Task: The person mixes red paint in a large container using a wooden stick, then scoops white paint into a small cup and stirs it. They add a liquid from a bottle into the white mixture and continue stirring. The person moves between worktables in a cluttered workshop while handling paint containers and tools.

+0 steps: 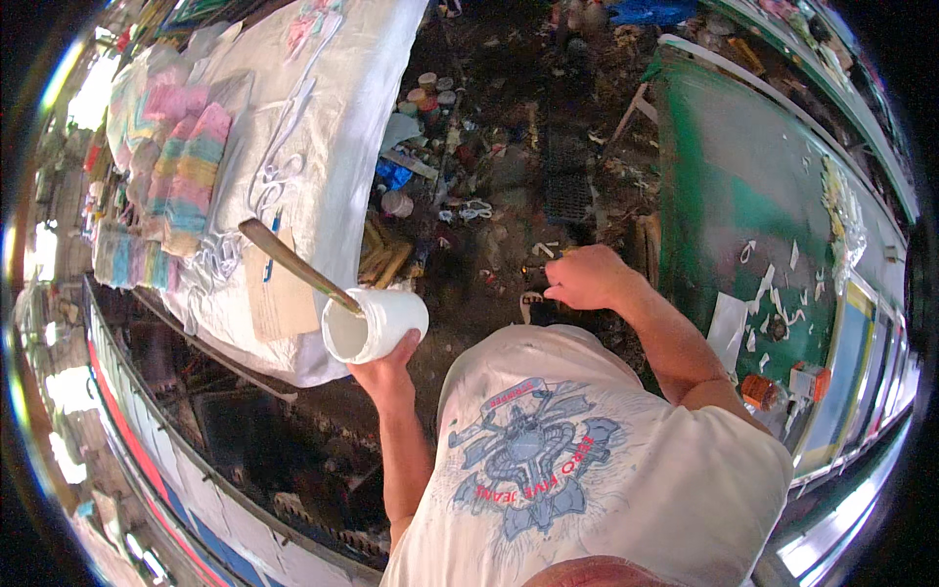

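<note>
My left hand [389, 368] is wrapped round a white plastic jar [399, 321] with a wide, open mouth. A flat brownish stick [289, 259] leans out of the jar toward the far left, its lower end hidden inside. The jar is beside the near right edge of a table covered in white cloth [337, 147]. My right hand [592, 277] hangs in the air above the dark floor, in front of my shirt and to the right. Its fingers are curled in, and whatever they may hold is hidden. No object visibly touches it.
Pastel fabric bundles [186, 176] and white cords lie on the cloth-covered table, with a brown card [279, 298]. To the right stands a green table [724, 196] strewn with white scraps and an orange-labelled bottle [761, 393]. Tubs [426, 90] and litter lie on the floor between.
</note>
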{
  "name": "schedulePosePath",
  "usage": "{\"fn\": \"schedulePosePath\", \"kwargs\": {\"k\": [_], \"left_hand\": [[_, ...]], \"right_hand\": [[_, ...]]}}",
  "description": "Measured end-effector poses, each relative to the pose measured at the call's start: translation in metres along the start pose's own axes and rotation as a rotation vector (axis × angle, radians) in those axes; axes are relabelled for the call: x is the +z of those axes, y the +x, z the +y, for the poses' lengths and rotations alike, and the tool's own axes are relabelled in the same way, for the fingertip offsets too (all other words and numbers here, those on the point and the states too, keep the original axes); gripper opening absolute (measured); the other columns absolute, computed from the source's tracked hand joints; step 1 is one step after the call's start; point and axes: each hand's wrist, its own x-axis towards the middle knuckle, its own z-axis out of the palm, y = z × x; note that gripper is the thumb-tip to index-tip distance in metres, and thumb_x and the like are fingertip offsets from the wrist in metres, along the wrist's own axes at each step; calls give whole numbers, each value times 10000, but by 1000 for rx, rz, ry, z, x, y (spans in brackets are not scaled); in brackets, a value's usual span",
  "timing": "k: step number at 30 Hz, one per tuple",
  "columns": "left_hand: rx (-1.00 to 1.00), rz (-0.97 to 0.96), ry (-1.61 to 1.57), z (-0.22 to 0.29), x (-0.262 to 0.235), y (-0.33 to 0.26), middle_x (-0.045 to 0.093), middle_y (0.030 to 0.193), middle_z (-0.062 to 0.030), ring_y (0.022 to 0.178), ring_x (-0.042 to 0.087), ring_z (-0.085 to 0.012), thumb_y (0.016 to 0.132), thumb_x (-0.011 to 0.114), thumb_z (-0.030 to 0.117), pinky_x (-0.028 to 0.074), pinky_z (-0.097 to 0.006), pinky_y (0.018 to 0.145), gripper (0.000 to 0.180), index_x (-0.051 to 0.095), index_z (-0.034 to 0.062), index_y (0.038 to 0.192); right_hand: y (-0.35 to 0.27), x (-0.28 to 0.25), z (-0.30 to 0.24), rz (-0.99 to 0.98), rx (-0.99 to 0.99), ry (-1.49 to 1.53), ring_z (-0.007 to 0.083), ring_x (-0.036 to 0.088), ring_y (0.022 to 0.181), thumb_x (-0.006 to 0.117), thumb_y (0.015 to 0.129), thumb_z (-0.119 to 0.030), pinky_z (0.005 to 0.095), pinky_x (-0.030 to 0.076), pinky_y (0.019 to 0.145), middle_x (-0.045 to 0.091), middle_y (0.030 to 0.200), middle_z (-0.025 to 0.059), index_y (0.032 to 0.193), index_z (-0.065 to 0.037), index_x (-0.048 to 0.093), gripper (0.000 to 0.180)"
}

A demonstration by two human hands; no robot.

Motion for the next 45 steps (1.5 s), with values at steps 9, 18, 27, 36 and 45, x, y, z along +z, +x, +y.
{"fn": "schedulePosePath", "kwargs": {"k": [9,18,27,36,45], "left_hand": [[-28,113,101,-3,25,19,755,1366,-158,1235,736,-317,711,881,-55,578,-484,1135,810,644,-48,1485],[-40,140,180,-7,40,56,747,1362,-181,1236,729,-344,764,811,-76,567,-501,1138,780,618,-64,1519],[-91,-44,18,-29,94,194,759,1320,-131,1159,744,-267,765,863,-110,606,-439,1065,713,668,-58,1448],[-140,-295,2,-35,185,336,774,1267,-95,1152,757,-235,714,941,-68,608,-410,1060,739,691,-20,1407],[-199,-392,2,-59,262,406,773,1291,-72,1173,746,-221,681,983,-37,581,-408,1105,781,691,9,1404]], "right_hand": [[9,-24,44,-20,9,18,451,818,994,765,1013,-452,593,653,863,833,1031,233,1045,-54,830,404],[48,-34,59,-10,-41,-24,451,809,952,738,1035,-464,592,637,828,823,953,204,1010,-79,803,392],[91,-99,75,-15,164,43,449,814,977,729,1042,-475,590,646,848,833,996,210,1038,-75,807,407],[109,-173,91,71,436,91,446,805,966,730,1055,-477,592,628,837,825,966,202,1072,-101,800,383],[134,-198,141,4,552,195,456,811,994,706,1064,-494,609,639,871,834,1016,223,1067,-84,814,424]]}}
